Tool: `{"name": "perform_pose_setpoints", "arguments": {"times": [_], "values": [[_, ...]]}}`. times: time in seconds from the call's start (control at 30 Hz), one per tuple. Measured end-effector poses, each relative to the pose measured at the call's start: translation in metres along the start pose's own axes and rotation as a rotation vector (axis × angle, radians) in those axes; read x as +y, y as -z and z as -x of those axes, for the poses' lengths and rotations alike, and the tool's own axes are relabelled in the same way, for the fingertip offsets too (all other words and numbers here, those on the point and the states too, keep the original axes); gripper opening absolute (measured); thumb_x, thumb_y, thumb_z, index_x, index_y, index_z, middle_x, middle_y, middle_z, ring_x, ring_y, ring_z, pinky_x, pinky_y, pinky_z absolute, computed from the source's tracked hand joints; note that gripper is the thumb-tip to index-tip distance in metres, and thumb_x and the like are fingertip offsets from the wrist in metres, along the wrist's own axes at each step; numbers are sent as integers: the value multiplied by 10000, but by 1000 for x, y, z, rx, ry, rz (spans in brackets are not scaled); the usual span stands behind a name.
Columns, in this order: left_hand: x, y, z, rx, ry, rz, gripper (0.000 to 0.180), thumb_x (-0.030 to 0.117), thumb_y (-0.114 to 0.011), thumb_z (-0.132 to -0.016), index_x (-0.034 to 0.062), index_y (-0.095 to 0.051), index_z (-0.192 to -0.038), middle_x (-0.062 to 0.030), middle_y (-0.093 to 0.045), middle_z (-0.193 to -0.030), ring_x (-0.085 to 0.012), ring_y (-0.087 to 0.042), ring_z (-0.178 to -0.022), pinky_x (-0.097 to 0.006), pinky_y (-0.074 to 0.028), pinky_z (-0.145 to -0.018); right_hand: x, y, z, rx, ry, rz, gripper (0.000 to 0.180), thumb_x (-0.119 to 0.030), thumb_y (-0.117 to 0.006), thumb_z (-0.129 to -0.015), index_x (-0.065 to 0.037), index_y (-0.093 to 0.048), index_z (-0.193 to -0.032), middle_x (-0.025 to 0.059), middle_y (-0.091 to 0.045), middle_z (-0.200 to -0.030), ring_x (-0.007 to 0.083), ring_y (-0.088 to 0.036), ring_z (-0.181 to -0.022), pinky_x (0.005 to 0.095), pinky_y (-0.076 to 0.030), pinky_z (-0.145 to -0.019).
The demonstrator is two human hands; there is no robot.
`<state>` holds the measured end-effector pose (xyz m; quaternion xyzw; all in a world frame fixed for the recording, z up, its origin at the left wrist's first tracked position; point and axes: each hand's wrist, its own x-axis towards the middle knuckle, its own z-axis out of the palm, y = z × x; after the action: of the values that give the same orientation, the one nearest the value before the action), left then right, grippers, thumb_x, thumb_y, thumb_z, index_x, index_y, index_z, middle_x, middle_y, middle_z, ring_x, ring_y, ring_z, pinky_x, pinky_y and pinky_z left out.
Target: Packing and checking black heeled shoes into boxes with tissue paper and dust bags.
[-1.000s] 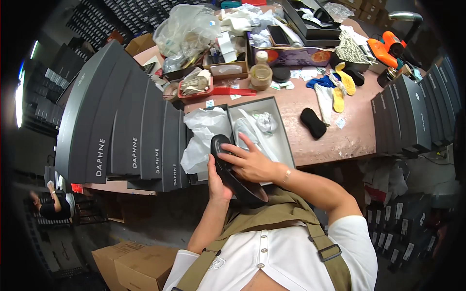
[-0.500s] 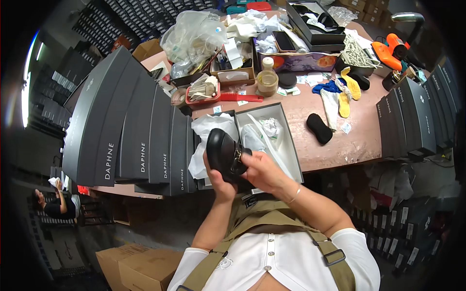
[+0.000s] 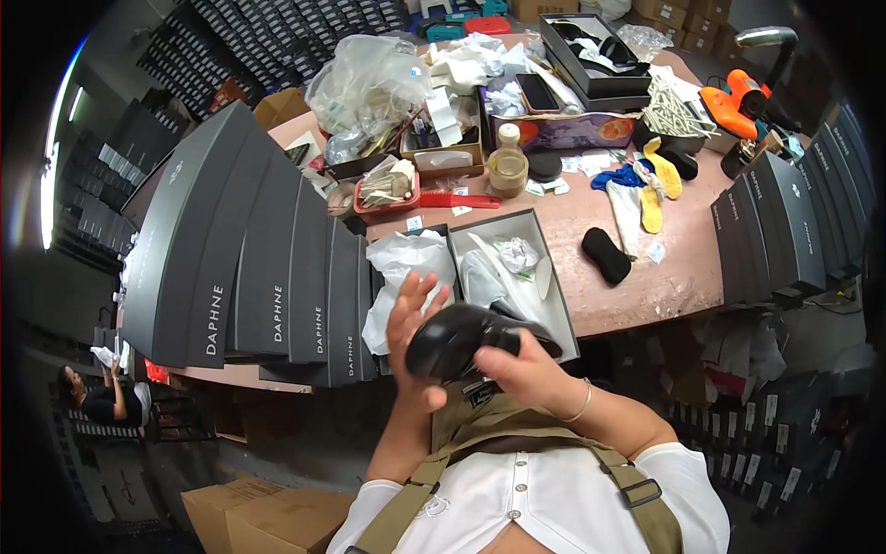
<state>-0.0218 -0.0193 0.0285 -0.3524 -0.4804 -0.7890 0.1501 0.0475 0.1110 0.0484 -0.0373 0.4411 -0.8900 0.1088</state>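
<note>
The person held a black shoe point(image 3: 466, 337) up between both hands, just in front of the chest and just above the near edge of the open shoebox point(image 3: 554, 277). The left hand point(image 3: 413, 337) lay against the shoe's toe at nine o'clock, palm on the leather and fingers spread wide rather than curled round it. The right hand point(image 3: 526, 369) closed on the heel end from four o'clock, thumb on top, and seemed to carry most of the weight. By the look of it the shoe was being turned over and checked by hand, out of its box.

Any setting down would have called for a steady hold at the heel and a low tilt over the box wall. White wrapping paper point(image 3: 411, 268) bulged at eleven o'clock of the shoe and more paper filled the box bed, so that would have crowded the way in. A row of dark grey boxes point(image 3: 268, 277) leaned at nine o'clock, touching the box's left side. On the pink table point(image 3: 646, 277) a black pad point(image 3: 606, 255) lay at two o'clock, well apart, with a red comb point(image 3: 457, 200) and a jar point(image 3: 508, 166) beyond at twelve.
</note>
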Motion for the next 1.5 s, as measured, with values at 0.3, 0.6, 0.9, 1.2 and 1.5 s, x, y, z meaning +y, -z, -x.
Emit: {"name": "perform_pose_setpoints", "arguments": {"times": [0.3, 0.6, 0.9, 1.2, 1.5], "values": [[48, -22, -22, -230, -30, 33, 442, 334, -701, -834, 26, -514, -1090, -217, -613, -1011, -392, -637, -903, -559, -498, -853, -10, 15, 41, -347, 273, 583, 420, -174, -720, -864, 26, -571, -1202, 54, -601, -1180, 129, -533, -1070, 286, -417, -938], [33, -20, -1, -273, 85, 179, 531, 474, -598, -858, 2, -537, -1094, -246, -603, -1039, -402, -613, -945, -582, -461, -912, 13, 18, 55, -294, 54, -64, 455, -115, -750, -826, 22, -569, -1220, 57, -578, -1210, 131, -505, -1120, 291, -401, -963], [54, -20, -30, -477, -77, 206, 566, 492, -595, -848, -34, -597, -1058, -281, -622, -1022, -455, -629, -948, -593, -494, -845, 33, 28, 56, -549, -168, -480, 859, -364, -844, -707, 66, -441, -1332, 84, -480, -1378, 168, -407, -1291, 331, -276, -1127], [45, -30, 7, -365, -180, 367, 470, 465, -570, -869, 16, -594, -1007, -235, -624, -1012, -439, -619, -948, -635, -434, -912, -32, 12, 52, -627, -42, 251, 528, -275, -817, -762, -27, -578, -1163, 56, -600, -1120, 186, -560, -1038, 306, -457, -878], [71, -40, 16, -319, -205, 242, 458, 457, -581, -865, 35, -580, -1046, -222, -610, -1042, -433, -604, -974, -630, -432, -918, -8, 22, 51, -905, -23, -148, 880, -359, -907, -614, 5, -481, -1292, 40, -512, -1265, 158, -469, -1152, 313, -379, -984]]}}
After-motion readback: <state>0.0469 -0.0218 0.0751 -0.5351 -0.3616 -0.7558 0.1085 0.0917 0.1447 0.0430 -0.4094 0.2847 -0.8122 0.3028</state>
